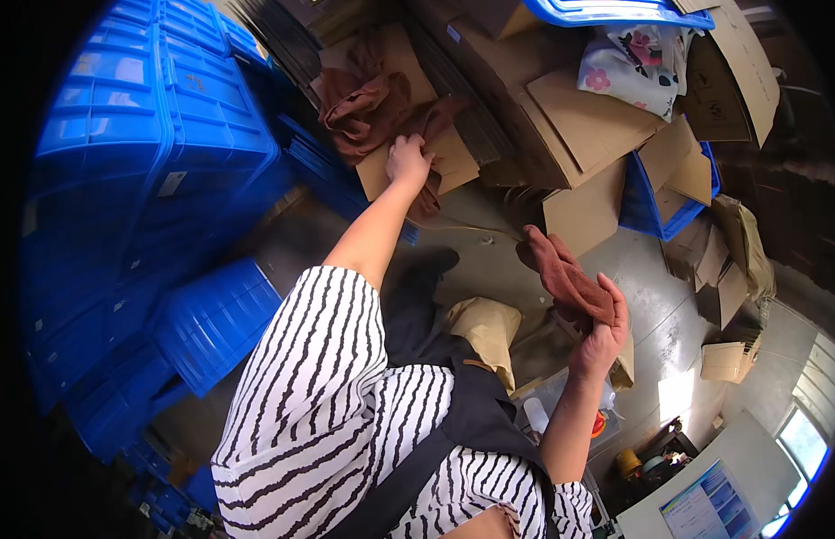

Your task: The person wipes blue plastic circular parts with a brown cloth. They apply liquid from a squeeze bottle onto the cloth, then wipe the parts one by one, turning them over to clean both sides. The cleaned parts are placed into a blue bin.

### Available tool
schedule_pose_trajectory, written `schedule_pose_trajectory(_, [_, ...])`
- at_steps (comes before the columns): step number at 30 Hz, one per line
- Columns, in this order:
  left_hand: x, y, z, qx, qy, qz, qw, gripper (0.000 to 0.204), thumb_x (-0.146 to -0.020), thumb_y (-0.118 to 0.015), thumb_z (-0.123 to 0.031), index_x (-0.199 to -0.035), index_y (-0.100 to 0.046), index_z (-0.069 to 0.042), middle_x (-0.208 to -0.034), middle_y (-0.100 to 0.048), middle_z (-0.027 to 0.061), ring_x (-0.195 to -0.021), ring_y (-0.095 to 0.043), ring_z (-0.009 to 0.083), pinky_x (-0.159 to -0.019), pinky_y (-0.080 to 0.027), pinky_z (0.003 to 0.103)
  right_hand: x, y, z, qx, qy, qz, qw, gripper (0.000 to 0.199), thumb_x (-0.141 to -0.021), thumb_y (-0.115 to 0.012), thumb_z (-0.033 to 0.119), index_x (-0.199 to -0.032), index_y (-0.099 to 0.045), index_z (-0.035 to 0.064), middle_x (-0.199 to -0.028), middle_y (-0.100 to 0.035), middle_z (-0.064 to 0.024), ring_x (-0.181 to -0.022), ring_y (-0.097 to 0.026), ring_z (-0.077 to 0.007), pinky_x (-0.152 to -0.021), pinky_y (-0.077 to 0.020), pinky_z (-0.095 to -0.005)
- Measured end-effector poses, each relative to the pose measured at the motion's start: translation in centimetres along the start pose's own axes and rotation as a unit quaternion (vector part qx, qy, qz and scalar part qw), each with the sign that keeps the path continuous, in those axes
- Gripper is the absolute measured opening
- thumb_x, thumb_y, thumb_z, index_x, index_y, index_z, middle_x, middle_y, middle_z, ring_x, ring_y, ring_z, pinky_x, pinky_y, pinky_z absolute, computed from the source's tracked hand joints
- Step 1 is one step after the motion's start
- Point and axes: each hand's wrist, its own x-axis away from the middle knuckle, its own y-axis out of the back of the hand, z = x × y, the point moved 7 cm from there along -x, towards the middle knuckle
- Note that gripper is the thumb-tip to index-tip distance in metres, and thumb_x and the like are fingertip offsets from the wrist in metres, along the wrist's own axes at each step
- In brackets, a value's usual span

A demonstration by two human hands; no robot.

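Observation:
A rumpled heap of reddish-brown cloth (364, 112) lies over flat cardboard (390, 45) at the upper middle. My left hand (408, 162) reaches out onto its near edge, fingers bent and closed on a fold; a strip of the cloth hangs down below the hand. Lower and to the right, my right hand (604, 337) is raised with a separate bunched piece of brown cloth (566, 278) in its grip. That piece points up and to the left, away from my palm, and parts of its folds hide some of my fingers.
Tall stacks of blue plastic crates (157, 153) fill the left side. Cardboard boxes (588, 117) crowd the upper right, with a flowered bag (638, 67) and a blue bin (660, 202) among them. A brown paper bag (485, 332) stands on the floor between my arms.

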Motion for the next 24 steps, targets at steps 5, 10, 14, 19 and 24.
schedule_pose_trajectory(5, [-1.0,-0.4,4.4,0.275,0.052,0.066,0.958,0.012,-0.084,-0.068,-0.012,-0.083,-0.058,-0.004,-0.081,-0.058,0.0046,-0.079,-0.06,0.0206,-0.07,-0.047,0.033,0.2,1.0,0.3,-0.079,-0.054,-0.039,0.995,0.03,-0.094,-0.048,0.003,-0.123,-0.055,-0.0004,-0.116,-0.062,-0.0112,-0.106,-0.061,-0.0193,-0.094,-0.0493,-0.0322])
schedule_pose_trajectory(10, [1.4,5.5,7.2,0.773,0.186,0.143,0.59,0.026,-0.099,-0.045,-0.019,-0.119,-0.053,-0.006,-0.119,-0.06,0.01,-0.112,-0.057,0.0249,-0.099,-0.043,0.038,-0.7,-1.0,2.3,-0.129,-0.027,0.009,0.991,0.031,-0.097,-0.053,0.013,-0.124,-0.054,-0.0001,-0.114,-0.062,-0.0102,-0.104,-0.062,-0.0184,-0.092,-0.0498,-0.0313])
schedule_pose_trajectory(14, [3.5,13.3,7.8,0.82,0.198,0.116,0.525,0.042,-0.102,-0.034,-0.027,-0.133,-0.046,-0.001,-0.135,-0.052,0.0158,-0.124,-0.05,0.0315,-0.108,-0.037,0.046,-1.9,-4.5,4.0,-0.146,-0.024,0.072,0.986,0.039,-0.097,-0.053,0.018,-0.131,-0.048,-0.001,-0.116,-0.061,-0.0118,-0.108,-0.061,-0.0212,-0.095,-0.0494,-0.0328])
schedule_pose_trajectory(19, [5.7,20.1,8.8,0.85,0.134,0.137,0.492,0.043,-0.101,-0.036,-0.031,-0.132,-0.047,-0.004,-0.134,-0.053,0.0153,-0.124,-0.05,0.0324,-0.108,-0.037,0.047,-4.1,-11.6,7.1,-0.173,-0.015,0.145,0.974,0.035,-0.095,-0.05,0.009,-0.129,-0.051,0.0031,-0.12,-0.06,-0.0064,-0.105,-0.059,-0.0104,-0.083,-0.0478,-0.0197])
schedule_pose_trajectory(24, [7.3,24.7,9.0,0.856,0.111,0.1,0.495,0.044,-0.099,-0.039,-0.033,-0.134,-0.045,-0.006,-0.136,-0.052,0.0147,-0.123,-0.051,0.0327,-0.107,-0.038,0.048,-5.7,-17.0,9.6,-0.214,0.043,0.175,0.96,0.037,-0.095,-0.047,0.005,-0.132,-0.049,0.0032,-0.124,-0.059,-0.01,-0.111,-0.058,-0.0149,-0.09,-0.0478,-0.0245])
